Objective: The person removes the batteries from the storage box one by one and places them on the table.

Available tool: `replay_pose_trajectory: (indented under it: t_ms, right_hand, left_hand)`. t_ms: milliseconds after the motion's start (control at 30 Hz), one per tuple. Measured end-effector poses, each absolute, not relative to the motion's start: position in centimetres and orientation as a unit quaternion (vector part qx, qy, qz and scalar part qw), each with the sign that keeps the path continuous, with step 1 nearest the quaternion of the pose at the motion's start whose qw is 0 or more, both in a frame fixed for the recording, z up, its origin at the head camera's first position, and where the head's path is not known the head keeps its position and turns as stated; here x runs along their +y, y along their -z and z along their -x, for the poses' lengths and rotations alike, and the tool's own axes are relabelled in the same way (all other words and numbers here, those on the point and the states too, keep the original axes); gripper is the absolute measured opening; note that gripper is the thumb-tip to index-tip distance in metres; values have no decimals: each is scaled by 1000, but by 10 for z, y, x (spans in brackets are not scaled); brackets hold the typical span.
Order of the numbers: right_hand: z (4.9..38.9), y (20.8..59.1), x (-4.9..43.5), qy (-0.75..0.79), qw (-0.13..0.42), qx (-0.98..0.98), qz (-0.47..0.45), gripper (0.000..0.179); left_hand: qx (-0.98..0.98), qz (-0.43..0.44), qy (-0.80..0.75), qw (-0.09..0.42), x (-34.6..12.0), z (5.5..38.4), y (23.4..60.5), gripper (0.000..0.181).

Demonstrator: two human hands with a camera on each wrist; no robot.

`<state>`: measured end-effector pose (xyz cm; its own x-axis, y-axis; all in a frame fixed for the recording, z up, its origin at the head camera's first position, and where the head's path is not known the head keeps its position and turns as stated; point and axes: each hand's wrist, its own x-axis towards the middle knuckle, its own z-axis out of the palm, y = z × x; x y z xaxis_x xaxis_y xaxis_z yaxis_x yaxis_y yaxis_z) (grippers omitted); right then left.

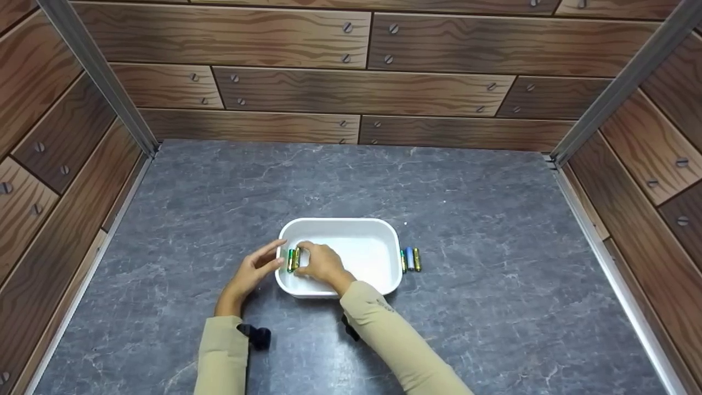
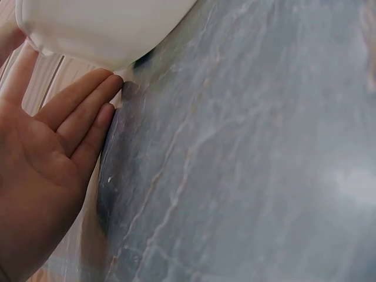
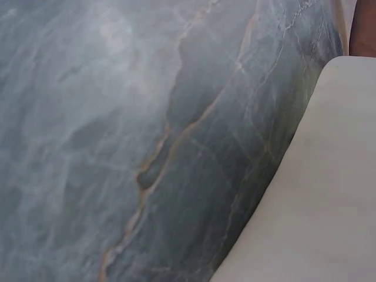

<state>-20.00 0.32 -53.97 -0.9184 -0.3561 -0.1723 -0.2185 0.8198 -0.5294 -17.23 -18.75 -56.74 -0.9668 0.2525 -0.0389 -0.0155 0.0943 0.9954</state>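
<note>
White tub (image 1: 362, 258) holding two batteries (image 1: 291, 260), right hand (image 1: 324, 263) pinching one, left hand (image 1: 248, 276) outspread at tub's edge

Wood-patterned walls (image 1: 290, 90) (screw heads (image 1: 347, 27) at plank ends), metal corner posts (image 1: 100, 77), marbled grey surface (image 1: 493, 230), pale glare (image 1: 341, 351).

I see, from afar, two batteries (image 1: 290, 260) inside the tray (image 1: 356, 241), at its left end; three other batteries (image 1: 410, 259) lie just right of it.
</note>
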Motion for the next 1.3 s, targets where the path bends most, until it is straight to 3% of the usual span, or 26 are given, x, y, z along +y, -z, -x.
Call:
replay_pose_trajectory:
  t_ms: [433,1067,1300]
  right_hand:
    - [199,532,10,251,133,944,171,46]
    - [196,511,46,314,138,919,197,53]
    - [195,504,66,331,115,913,207,52]
  left_hand:
    - [743,-78,-656,102,-187,172,566,50]
    - [751,-54,-650,105,-186,172,564,49]
    - [748,-59,-653,99,-186,171,564,49]
